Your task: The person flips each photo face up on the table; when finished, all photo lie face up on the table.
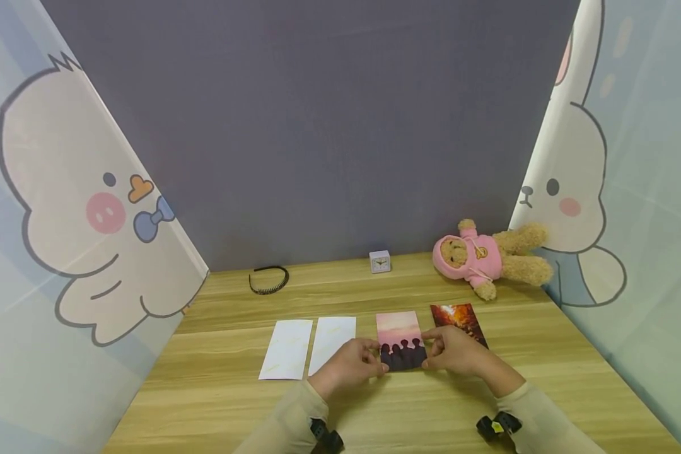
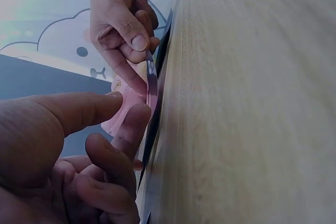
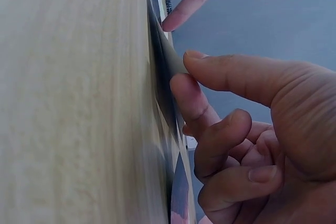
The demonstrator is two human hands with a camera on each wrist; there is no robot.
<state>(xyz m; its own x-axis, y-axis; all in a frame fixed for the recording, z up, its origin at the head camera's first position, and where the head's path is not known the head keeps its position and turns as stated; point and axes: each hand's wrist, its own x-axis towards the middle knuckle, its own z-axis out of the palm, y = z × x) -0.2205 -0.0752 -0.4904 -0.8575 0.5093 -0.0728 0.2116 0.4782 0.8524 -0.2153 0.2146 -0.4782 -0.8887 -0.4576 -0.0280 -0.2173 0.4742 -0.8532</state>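
A photo print with a pink sky and dark silhouettes lies between both hands in the head view, its near edge tilted slightly off the table. The right hand pinches its right edge between thumb and index finger, as the right wrist view shows. At the left edge is the left hand; its index finger touches the print, and its thumb stands apart from it. Left of them lie two white sheets, side by side. An orange-and-dark photo print lies to the right, partly hidden by the right hand.
Toward the back of the wooden table are a black headband, a small white clock and a teddy bear in a pink hoodie. A grey panel rises behind, with cartoon-printed curtains on both sides.
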